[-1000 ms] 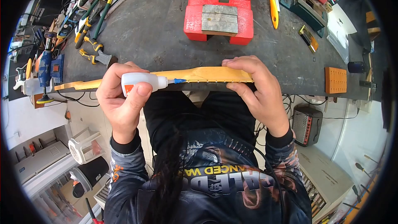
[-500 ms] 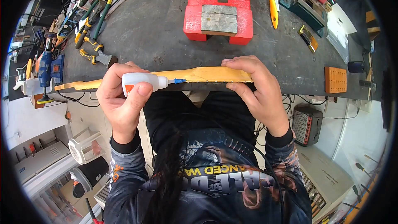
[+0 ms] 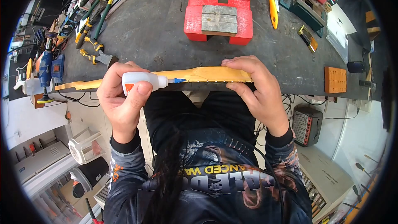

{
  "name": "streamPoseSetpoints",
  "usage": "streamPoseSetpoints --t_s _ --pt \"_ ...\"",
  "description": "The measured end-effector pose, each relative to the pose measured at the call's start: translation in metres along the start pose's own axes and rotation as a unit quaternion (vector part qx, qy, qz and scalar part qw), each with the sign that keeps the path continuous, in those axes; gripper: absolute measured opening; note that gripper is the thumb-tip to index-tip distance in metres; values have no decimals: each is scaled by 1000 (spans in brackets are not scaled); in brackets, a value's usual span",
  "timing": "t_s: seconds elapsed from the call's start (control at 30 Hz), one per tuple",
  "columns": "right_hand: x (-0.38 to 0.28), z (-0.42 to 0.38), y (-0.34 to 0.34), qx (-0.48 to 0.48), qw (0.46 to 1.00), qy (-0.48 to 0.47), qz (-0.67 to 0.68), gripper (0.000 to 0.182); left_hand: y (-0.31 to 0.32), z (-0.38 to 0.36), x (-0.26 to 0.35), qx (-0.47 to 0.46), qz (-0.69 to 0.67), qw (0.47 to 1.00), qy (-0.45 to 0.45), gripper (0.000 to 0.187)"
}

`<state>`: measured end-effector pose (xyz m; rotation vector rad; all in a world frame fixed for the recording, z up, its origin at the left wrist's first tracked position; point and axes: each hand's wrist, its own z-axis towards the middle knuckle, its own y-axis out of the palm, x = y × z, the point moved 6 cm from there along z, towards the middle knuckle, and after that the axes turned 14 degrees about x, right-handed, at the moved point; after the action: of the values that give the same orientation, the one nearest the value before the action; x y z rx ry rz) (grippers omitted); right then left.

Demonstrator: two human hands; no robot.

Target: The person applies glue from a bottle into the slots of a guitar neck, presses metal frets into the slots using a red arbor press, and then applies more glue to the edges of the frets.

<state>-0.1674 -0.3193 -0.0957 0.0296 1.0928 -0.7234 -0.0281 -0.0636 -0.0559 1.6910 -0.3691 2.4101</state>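
A guitar neck point(image 3: 203, 73) of pale yellow wood lies along the bench's near edge, its fret ends showing as small metal marks on the side facing me. In my left hand point(image 3: 122, 103) is a small white squeeze bottle point(image 3: 139, 83) with an orange label, gripped between thumb and fingers. Its blue needle tip point(image 3: 179, 81) points right and meets the neck's edge by the frets, though actual contact is hard to make out. My right hand point(image 3: 257, 87) pinches the wide end of the neck, thumb below and fingers on top.
A red vise point(image 3: 217, 20) stands at the back centre. Pliers and nippers point(image 3: 97, 54) lie at the left, near a blue rotary tool point(image 3: 45, 68). On the right are a yellow-handled tool point(image 3: 272, 6) and a wooden block with holes point(image 3: 335, 80).
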Motion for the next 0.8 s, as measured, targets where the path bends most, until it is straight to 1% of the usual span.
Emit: streamPoseSetpoints --t_s 0.37,0.47,0.53,0.57,0.6,0.67,0.7,0.73,0.8 --pt "0 0 0 3 1000 -6 0 46 0 0 -1 -3 4 1000 -2 43" --pt "-1 0 0 3 1000 -3 -2 46 0 1 -1 -7 3 1000 10 42" --pt "-1 1 -1 1 1000 9 0 46 -3 4 -2 13 -93 995 -23 40" --pt "-2 1 -1 2 1000 7 0 46 -8 8 -3 26 -118 993 -14 38" --pt "-2 1 -1 0 1000 11 0 45 -14 15 -1 13 -139 990 -23 38" --pt "-3 1 -1 -2 1000 13 1 45 -32 32 3 59 -130 989 -35 43" --pt "-2 0 -2 -1 1000 26 3 44 -42 44 5 58 -111 991 -45 50" --pt "-1 0 -2 -2 999 38 6 43 -45 60 6 76 -96 991 -49 45" --pt "-3 2 -2 0 999 36 5 43 -47 92 2 74 -44 993 -84 48"
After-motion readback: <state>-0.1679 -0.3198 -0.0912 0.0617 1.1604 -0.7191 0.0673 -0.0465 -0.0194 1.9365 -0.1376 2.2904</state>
